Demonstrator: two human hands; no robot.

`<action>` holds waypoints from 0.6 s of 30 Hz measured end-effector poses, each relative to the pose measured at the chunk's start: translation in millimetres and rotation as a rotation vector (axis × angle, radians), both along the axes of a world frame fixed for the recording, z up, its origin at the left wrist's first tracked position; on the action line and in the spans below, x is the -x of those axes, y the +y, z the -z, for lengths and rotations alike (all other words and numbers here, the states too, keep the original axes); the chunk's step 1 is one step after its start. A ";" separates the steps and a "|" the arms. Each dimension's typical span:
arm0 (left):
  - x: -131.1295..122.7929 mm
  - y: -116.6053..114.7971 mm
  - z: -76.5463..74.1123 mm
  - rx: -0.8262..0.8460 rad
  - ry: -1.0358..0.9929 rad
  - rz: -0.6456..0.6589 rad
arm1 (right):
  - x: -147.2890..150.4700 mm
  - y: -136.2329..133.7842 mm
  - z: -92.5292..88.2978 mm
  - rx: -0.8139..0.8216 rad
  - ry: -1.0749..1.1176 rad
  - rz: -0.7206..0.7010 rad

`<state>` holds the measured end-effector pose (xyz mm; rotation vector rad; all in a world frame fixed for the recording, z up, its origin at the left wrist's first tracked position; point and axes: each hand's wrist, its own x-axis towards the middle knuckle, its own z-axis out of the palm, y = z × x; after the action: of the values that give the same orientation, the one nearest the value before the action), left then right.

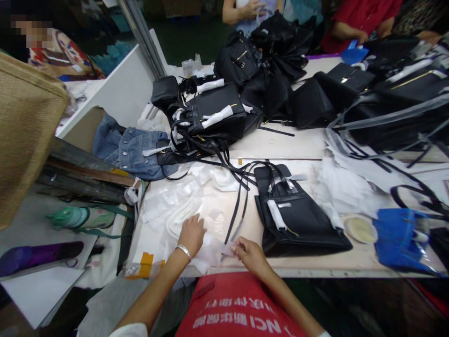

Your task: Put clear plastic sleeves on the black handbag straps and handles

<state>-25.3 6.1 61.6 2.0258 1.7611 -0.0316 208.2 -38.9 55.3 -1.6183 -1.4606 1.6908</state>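
My left hand (192,234), with a silver bracelet at the wrist, lies with its fingers apart on white wrapping sheets (178,210). My right hand (244,252) pinches the edge of a thin translucent plastic piece (228,249) close to the table's front edge. Two thin black straps (240,196) run down to this plastic from a black bag (305,220). That bag lies just right of my right hand, with white wrap on its handle and a gold zipper on its front.
Black bags (217,107) are piled along the back, with a denim garment (136,150) at the left. A round tub (361,229) and a blue plastic bag (401,238) sit at the right. Bottles (84,217) stand out left. People stand across the table.
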 end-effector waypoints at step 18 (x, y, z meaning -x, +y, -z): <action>-57.6 -21.0 1.6 0.709 -1.331 -0.590 | 9.5 22.3 -16.4 -0.193 -0.120 0.075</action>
<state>32.3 -14.9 60.1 0.5921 1.0747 0.6214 198.7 -16.6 71.8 -1.6708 -1.5466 1.3869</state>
